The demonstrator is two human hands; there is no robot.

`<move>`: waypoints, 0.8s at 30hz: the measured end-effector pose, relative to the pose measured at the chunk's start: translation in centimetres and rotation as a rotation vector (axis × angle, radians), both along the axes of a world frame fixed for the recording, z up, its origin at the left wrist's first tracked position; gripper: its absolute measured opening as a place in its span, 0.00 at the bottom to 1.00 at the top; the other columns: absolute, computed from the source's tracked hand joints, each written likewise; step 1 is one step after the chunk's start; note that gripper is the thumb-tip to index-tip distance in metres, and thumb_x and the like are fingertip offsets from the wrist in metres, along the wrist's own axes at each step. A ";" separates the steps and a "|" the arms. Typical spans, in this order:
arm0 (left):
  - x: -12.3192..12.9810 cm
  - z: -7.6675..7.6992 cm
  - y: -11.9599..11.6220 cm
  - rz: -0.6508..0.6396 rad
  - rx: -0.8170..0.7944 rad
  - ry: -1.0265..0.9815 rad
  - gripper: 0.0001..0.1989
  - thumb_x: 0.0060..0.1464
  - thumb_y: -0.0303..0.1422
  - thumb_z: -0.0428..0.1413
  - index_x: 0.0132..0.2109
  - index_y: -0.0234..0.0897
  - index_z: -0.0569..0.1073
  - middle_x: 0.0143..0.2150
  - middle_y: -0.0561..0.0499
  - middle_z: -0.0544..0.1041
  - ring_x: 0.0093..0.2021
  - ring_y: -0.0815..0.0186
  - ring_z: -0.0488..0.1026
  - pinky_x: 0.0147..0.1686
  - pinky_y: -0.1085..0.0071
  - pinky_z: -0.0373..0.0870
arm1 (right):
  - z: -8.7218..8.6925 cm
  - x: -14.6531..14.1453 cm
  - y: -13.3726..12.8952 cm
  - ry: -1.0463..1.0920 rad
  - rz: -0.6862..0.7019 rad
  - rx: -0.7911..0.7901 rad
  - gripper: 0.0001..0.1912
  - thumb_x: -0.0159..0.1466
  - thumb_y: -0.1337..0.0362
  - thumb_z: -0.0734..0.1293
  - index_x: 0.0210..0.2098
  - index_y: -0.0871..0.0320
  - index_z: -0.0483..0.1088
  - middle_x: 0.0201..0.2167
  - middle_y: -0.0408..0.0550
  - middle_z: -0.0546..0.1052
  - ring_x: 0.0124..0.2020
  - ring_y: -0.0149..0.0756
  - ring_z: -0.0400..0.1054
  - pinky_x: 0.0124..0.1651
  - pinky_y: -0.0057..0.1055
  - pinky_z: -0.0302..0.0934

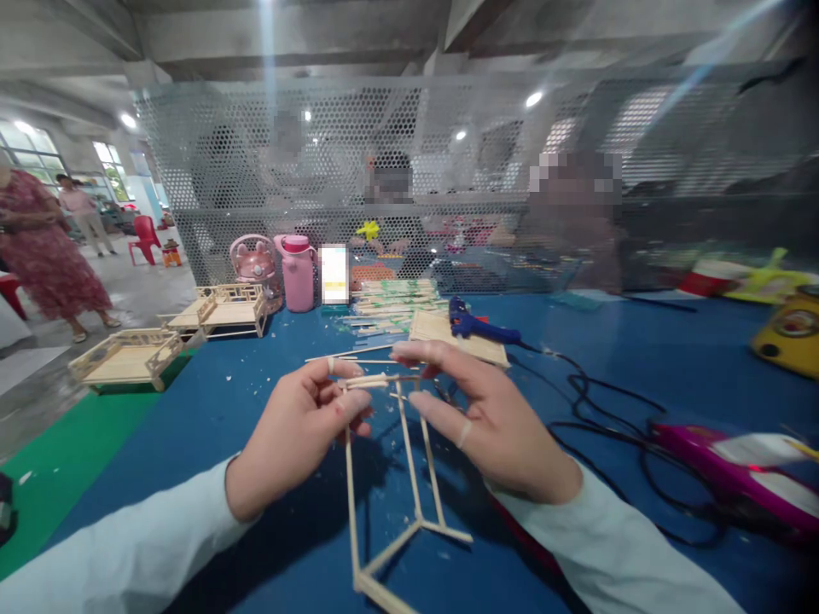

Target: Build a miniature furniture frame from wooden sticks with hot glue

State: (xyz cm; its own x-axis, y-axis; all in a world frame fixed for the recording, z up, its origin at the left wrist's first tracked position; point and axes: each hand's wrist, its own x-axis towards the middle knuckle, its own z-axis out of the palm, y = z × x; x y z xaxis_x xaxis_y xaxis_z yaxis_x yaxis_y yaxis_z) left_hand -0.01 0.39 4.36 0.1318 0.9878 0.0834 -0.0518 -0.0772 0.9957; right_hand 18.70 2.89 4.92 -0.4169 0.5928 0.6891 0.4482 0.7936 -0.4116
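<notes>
A thin frame of pale wooden sticks (pixel 409 460) stands over the blue table between my hands, its long legs running down to joined sticks near the front. My left hand (pixel 307 422) pinches short sticks at the frame's top left corner. At the top right, my right hand (pixel 490 418) has thumb and forefinger on either side of the frame's top, and its fingertips are near or on the stick there. Beyond the hands lie a few loose sticks (pixel 345 354) and a flat wooden panel (pixel 441 328) with a blue glue gun (pixel 479 324) on it.
Small wooden furniture models (pixel 128 358) stand at the left. Behind are a pink bottle (pixel 298 273), a phone (pixel 334 273) and a pile of sticks (pixel 403 303) before a perforated screen (pixel 333 145). Black cables (pixel 595 435) and a magenta device (pixel 735 477) lie right. People are beyond.
</notes>
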 end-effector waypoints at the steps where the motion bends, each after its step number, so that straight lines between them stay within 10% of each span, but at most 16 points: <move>1: -0.1 -0.1 0.2 0.020 0.032 0.057 0.11 0.49 0.34 0.59 0.39 0.34 0.69 0.21 0.57 0.71 0.21 0.71 0.72 0.21 0.79 0.64 | 0.1 0.0 0.4 -0.065 0.025 -0.045 0.18 0.60 0.68 0.63 0.50 0.56 0.68 0.45 0.51 0.76 0.46 0.39 0.70 0.47 0.37 0.65; 7: -1.0 -0.6 0.3 0.186 0.486 0.487 0.10 0.54 0.37 0.55 0.37 0.36 0.77 0.21 0.54 0.70 0.21 0.72 0.64 0.22 0.77 0.62 | -0.1 -1.0 1.7 -0.167 0.108 -0.063 0.12 0.62 0.68 0.63 0.44 0.55 0.74 0.39 0.49 0.79 0.39 0.36 0.72 0.42 0.34 0.66; 13: -1.4 -0.1 -0.4 0.352 0.947 0.787 0.09 0.54 0.33 0.56 0.42 0.40 0.78 0.41 0.45 0.77 0.41 0.63 0.73 0.42 0.70 0.70 | -0.2 -1.1 1.1 -0.090 0.103 0.103 0.11 0.63 0.69 0.62 0.41 0.55 0.75 0.35 0.47 0.80 0.36 0.34 0.72 0.42 0.34 0.63; 24: -1.5 0.0 -1.0 0.248 1.013 0.667 0.13 0.54 0.27 0.56 0.46 0.44 0.77 0.39 0.50 0.81 0.37 0.67 0.77 0.39 0.74 0.73 | -0.2 -1.0 0.3 -0.092 0.093 0.172 0.14 0.64 0.71 0.60 0.43 0.50 0.73 0.37 0.44 0.81 0.38 0.34 0.74 0.49 0.43 0.57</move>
State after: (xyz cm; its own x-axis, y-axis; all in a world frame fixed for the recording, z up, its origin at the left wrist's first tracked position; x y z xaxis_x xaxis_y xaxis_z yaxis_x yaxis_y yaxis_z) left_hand -1.48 -0.61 4.36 0.2602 0.5217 0.8125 0.5682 -0.7631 0.3080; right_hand 17.68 3.21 4.68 -0.5301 0.4262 0.7330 0.3993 0.8881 -0.2276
